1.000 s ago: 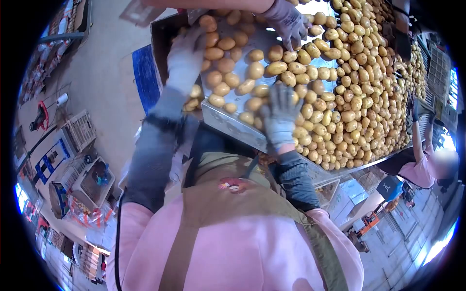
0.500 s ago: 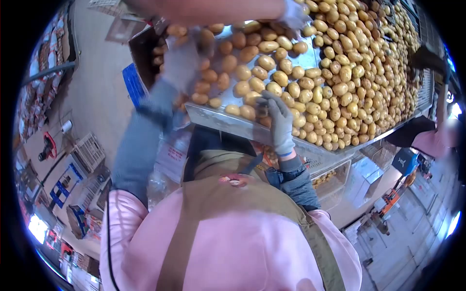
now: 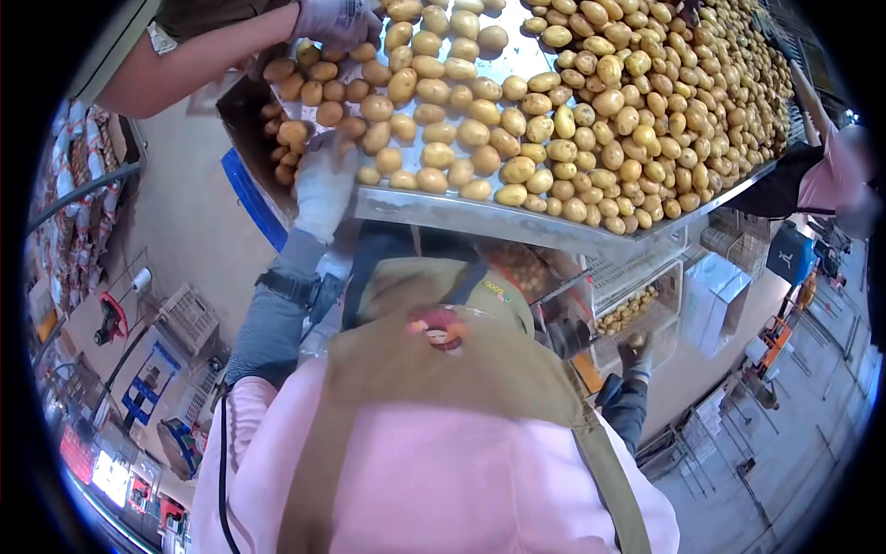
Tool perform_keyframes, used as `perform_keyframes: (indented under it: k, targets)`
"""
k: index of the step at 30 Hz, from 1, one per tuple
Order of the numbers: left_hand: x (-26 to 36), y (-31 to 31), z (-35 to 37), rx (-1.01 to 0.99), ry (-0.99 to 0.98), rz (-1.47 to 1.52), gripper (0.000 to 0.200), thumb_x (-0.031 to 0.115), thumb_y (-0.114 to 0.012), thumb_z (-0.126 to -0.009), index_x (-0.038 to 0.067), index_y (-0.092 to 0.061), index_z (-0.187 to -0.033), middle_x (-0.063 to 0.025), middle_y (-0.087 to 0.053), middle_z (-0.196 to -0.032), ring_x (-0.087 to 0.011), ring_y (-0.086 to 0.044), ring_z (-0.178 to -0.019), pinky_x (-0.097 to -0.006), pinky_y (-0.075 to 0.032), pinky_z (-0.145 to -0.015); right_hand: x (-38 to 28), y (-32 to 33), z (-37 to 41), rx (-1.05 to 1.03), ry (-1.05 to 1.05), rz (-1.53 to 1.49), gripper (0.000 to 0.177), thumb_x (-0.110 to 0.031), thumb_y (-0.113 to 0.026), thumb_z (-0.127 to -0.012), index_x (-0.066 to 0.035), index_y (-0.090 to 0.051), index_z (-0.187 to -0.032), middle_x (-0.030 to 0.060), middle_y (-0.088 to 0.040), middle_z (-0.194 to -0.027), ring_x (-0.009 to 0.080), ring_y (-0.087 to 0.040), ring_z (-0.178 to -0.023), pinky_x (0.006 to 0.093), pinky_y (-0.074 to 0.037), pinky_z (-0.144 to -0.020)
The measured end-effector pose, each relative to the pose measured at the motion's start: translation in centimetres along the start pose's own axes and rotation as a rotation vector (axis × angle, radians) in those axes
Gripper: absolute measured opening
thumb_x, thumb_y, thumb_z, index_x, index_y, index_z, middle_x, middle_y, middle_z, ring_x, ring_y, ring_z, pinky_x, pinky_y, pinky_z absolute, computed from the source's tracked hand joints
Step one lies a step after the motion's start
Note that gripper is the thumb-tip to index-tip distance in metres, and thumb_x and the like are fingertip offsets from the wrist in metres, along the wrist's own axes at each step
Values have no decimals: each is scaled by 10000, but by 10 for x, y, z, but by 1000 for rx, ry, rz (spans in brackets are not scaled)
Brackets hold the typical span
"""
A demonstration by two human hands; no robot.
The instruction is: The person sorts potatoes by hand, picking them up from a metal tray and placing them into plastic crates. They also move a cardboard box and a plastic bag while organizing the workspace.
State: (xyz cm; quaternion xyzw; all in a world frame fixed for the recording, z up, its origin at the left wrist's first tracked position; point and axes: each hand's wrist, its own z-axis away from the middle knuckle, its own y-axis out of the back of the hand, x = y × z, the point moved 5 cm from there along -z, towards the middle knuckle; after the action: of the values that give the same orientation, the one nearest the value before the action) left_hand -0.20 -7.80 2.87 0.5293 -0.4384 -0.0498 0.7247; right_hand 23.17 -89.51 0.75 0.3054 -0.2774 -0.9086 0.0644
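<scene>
Many yellow-brown potatoes (image 3: pixel 480 134) lie on a metal sorting table (image 3: pixel 480 212). At the table's left corner is my left hand (image 3: pixel 326 185) in a pale glove, fingers against the potatoes there; it looks open, though the fingertips are partly hidden. Just beyond it, a dark-walled box (image 3: pixel 242 125) holds more potatoes. My right hand (image 3: pixel 637 358), gloved, is down below the table's right front edge, closed on a small potato. It is beside a white plastic crate (image 3: pixel 681 286) with potatoes in its bottom.
Across the table a co-worker's gloved hand (image 3: pixel 340 20) reaches over the potatoes. Another person (image 3: pixel 835 175) stands at the right end. A blue frame (image 3: pixel 251 198) is left of the box. A white box (image 3: pixel 715 295) stands on the floor at right, and filled sacks (image 3: pixel 78 198) are stacked far left.
My right hand has left the tabletop and gone down to the crate with a potato. My left hand has drawn back to the table's corner. The co-worker's arm has shifted left.
</scene>
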Motion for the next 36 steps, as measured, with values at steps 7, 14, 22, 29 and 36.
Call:
perform_keyframes:
  k: [7, 14, 22, 29, 36]
  targets:
    - [12, -14, 1, 139, -150, -44, 288, 159, -635, -889, 85, -681, -1164, -163, -645, -1245, -359, -619, -1111, -459, -492, -959, -163, -258, 183, -40, 1018, 354, 379, -121, -578, -1014, -22, -577, -1380, 149, -616, -1335, 253, -562, -1243, 345, -413, -1090]
    - [59, -59, -103, -125, -116, -370, 463, 303, -704, -863, 131, -588, -1277, -132, -671, -1081, -306, -644, -1080, -466, -513, -903, -233, -571, 298, -141, 1718, 883, 538, -381, -531, -996, -134, -495, -1472, 178, -458, -1531, 370, -416, -1422, 574, -221, -1203]
    - [25, -15, -74, -51, 165, 729, 666, 198, -786, -873, 66, -486, -1452, -164, -565, -1377, -265, -550, -1278, -354, -451, -1080, -163, -595, 377, -599, 2053, 1016, 629, -342, -648, -907, -95, -485, -1463, 143, -447, -1527, 389, -387, -1415, 597, -270, -1159]
    - [24, 27, -32, -261, 219, 1417, 571, 345, -412, -1082, 20, -338, -1546, -189, -541, -1424, -297, -640, -1104, -357, -556, -870, -210, -626, 387, -670, 1938, 582, 319, -192, -644, -880, -84, -653, -1181, 154, -639, -1209, 375, -585, -1145, 489, -461, -961]
    - [-26, 13, -7, -140, 653, 1313, 435, 412, -480, -1057, 75, -558, -1321, -95, -668, -1108, -167, -655, -928, -275, -541, -750, -152, -661, 448, -631, 2167, 1111, 604, -471, -631, -897, -207, -548, -1434, 83, -475, -1526, 354, -370, -1442, 665, -218, -1163]
